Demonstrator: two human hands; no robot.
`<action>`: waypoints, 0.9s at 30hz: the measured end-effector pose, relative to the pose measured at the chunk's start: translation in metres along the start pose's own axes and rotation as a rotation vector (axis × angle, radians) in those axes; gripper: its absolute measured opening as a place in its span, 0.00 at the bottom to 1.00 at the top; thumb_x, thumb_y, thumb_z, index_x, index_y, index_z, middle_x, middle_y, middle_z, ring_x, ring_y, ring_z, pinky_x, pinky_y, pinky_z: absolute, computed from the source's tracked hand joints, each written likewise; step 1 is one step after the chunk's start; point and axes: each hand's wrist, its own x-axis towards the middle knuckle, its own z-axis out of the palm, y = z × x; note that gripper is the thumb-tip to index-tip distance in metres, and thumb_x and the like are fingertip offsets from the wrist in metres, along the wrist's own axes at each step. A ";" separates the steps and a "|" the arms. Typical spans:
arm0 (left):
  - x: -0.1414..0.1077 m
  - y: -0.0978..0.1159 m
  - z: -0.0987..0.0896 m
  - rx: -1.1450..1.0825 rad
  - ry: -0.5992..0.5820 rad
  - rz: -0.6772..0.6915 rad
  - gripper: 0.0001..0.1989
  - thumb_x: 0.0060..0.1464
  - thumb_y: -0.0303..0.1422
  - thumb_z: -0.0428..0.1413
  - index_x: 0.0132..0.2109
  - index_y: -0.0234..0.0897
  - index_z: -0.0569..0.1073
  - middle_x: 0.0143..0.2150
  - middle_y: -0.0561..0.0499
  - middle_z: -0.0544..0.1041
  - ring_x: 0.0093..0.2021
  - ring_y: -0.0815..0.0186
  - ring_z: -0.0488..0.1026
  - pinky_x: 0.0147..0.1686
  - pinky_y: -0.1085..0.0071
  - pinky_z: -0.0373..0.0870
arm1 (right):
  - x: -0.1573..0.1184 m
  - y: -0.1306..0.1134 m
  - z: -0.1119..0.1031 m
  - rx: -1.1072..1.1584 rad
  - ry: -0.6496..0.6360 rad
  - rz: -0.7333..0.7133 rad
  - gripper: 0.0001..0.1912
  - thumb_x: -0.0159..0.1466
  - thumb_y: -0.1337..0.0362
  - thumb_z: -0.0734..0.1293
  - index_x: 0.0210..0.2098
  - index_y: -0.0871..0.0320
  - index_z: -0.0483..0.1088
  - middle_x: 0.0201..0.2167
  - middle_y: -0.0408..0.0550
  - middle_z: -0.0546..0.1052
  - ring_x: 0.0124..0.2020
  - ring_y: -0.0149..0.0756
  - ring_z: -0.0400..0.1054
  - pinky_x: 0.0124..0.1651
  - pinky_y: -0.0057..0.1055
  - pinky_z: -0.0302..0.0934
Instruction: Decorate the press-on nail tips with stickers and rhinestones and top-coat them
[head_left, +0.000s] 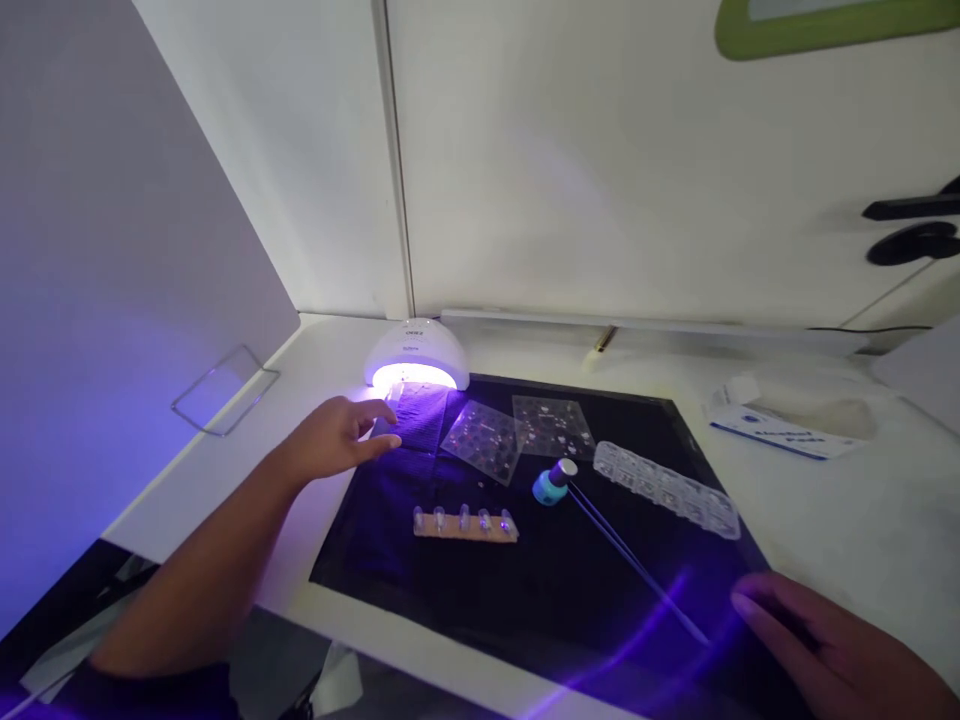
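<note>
My left hand (341, 440) reaches in front of the glowing white nail lamp (416, 350), thumb and forefinger apart, over the edge of a dark cloth (421, 415). At the lower right, my right hand (832, 640) hovers by the black mat's edge, its thumb and forefinger together and nothing visible in them. Several clear nail tips (464, 518) stand along a tan strip (465, 532) on the mat. Beside a turquoise nail polish bottle (551, 487) with a dark cap lie slim tweezers (637, 565). Two see-through sticker sheets (486, 440) lie behind, overlapping slightly.
A clear compartment case (667, 490) lies across the black mat (585, 620) at the right. Farther right is an opened alcohol pads box (787, 430). A small gold-and-white brush (602, 345) rests near the wall. A wire handle (225, 390) juts out at the left.
</note>
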 end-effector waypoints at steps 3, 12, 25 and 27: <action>-0.004 -0.005 0.011 -0.022 -0.110 0.010 0.16 0.57 0.45 0.57 0.46 0.40 0.76 0.19 0.61 0.60 0.20 0.72 0.56 0.22 0.75 0.52 | -0.008 0.004 -0.001 -0.065 -0.030 -0.042 0.17 0.61 0.46 0.64 0.35 0.50 0.76 0.36 0.47 0.83 0.37 0.48 0.78 0.39 0.40 0.68; -0.007 0.002 0.016 -0.034 -0.491 0.135 0.24 0.52 0.38 0.57 0.57 0.49 0.71 0.47 0.49 0.76 0.36 0.64 0.72 0.35 0.70 0.69 | -0.020 -0.018 -0.007 -0.030 0.175 -0.123 0.11 0.64 0.54 0.62 0.36 0.54 0.71 0.33 0.48 0.78 0.36 0.42 0.73 0.39 0.35 0.64; -0.009 0.043 0.039 0.263 -0.579 0.084 0.11 0.41 0.43 0.63 0.32 0.46 0.75 0.26 0.55 0.76 0.22 0.65 0.67 0.24 0.68 0.55 | -0.023 -0.039 -0.007 0.044 0.215 -0.207 0.09 0.63 0.55 0.62 0.34 0.53 0.68 0.30 0.47 0.74 0.32 0.39 0.69 0.38 0.36 0.65; -0.009 0.042 0.043 0.296 -0.580 0.091 0.09 0.43 0.42 0.62 0.32 0.45 0.75 0.27 0.55 0.76 0.24 0.64 0.69 0.26 0.67 0.56 | -0.022 -0.031 -0.005 0.040 0.211 -0.206 0.08 0.63 0.56 0.63 0.36 0.53 0.68 0.31 0.47 0.74 0.32 0.39 0.69 0.39 0.36 0.65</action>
